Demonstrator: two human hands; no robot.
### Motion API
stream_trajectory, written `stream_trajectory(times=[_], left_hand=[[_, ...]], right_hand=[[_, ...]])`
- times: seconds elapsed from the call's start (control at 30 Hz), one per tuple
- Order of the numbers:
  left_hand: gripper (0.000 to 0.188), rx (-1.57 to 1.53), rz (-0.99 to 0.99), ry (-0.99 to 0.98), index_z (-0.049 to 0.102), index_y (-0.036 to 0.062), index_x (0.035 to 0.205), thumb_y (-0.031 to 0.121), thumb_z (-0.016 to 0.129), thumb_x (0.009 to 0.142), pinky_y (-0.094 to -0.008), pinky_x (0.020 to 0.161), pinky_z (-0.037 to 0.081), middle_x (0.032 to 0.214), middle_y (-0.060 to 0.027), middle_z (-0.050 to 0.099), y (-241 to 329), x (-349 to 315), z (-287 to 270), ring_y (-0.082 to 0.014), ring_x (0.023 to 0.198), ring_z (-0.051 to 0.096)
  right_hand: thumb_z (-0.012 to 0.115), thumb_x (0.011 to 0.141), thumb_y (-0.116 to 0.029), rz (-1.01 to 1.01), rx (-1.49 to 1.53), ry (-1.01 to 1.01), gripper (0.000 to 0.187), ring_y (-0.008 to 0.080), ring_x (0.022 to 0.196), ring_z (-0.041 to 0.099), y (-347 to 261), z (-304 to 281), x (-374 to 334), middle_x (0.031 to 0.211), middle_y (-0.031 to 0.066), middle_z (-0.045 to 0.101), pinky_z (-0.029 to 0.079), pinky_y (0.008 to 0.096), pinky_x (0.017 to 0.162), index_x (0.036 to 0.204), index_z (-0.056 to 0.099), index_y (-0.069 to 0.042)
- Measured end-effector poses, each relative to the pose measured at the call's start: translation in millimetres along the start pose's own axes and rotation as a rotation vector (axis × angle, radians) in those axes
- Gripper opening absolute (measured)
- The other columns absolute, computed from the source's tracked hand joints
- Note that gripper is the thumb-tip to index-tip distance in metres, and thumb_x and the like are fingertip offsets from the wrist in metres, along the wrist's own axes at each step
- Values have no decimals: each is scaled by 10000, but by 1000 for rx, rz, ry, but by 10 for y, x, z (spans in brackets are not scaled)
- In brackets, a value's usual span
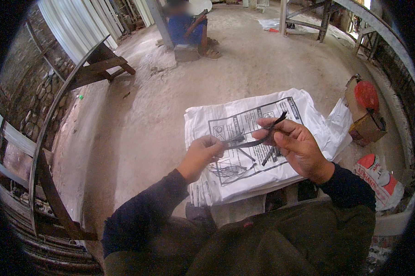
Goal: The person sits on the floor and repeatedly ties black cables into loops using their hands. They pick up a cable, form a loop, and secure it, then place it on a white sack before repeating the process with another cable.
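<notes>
A thin black flexible strip (251, 144) stretches between my hands above a folded white printed sack (196, 124). My left hand (200, 156) pinches its left end between thumb and fingertips. Toward the other end, my right hand (301, 149) holds the strip between thumb and fingers, and a short black tip sticks up past them. On the sack below lie a few short black pieces (246, 154), partly covered by my hands. Near my left hand is a loose bunch of thin dark strands (228, 170).
To the right stand an open cardboard box (368, 129) with a red rounded thing (367, 95) and a red-and-white bag (377, 181). A person in blue (187, 30) sits by a post at the back. Wooden trestles (102, 64) flank the concrete floor (147, 106).
</notes>
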State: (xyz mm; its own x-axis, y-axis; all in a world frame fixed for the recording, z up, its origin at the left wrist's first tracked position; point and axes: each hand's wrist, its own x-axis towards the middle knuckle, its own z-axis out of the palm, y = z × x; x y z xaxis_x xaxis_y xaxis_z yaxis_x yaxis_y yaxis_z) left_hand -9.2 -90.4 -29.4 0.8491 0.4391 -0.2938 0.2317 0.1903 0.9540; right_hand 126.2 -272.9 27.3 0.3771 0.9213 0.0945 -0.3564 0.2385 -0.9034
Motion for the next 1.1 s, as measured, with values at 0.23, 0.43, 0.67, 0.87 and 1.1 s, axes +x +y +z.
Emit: stream_trajectory(times=[0.23,0.43,0.67,0.87,1.1], left_hand=[[96,-5,83,-23,569,5,746,95,582,778,-182,563,362,721,-16,554,-16,-5,-75,-56,628,468],[83,195,80,-284,583,13,778,84,623,758,-228,699,390,788,-14,557,206,-189,75,-94,750,498],[68,57,140,-573,565,32,774,64,622,753,-239,751,379,809,-1,534,188,-218,139,-98,804,484],[95,-24,138,-66,541,19,779,86,601,747,-215,653,395,724,-21,537,46,27,-113,-80,712,501],[111,-120,20,64,557,12,789,117,565,758,-208,625,382,733,-25,554,47,22,-73,-87,680,497]], right_hand=[[595,793,-151,-21,-633,-185,321,139,822,587,-23,-129,-10,849,75,637,443,246,731,1074,540,-6],[626,719,-112,-102,-1097,43,149,175,561,566,78,-211,27,614,83,561,423,293,512,809,538,-30],[614,691,-64,-147,-1377,202,134,242,674,531,200,-427,169,696,98,495,413,322,598,814,559,-66],[642,731,-154,-292,-966,59,151,181,867,493,193,-497,141,898,68,489,388,271,753,841,614,-53],[526,800,-407,167,-307,-473,409,184,979,466,92,-170,21,1068,103,488,334,321,869,903,629,-25]])
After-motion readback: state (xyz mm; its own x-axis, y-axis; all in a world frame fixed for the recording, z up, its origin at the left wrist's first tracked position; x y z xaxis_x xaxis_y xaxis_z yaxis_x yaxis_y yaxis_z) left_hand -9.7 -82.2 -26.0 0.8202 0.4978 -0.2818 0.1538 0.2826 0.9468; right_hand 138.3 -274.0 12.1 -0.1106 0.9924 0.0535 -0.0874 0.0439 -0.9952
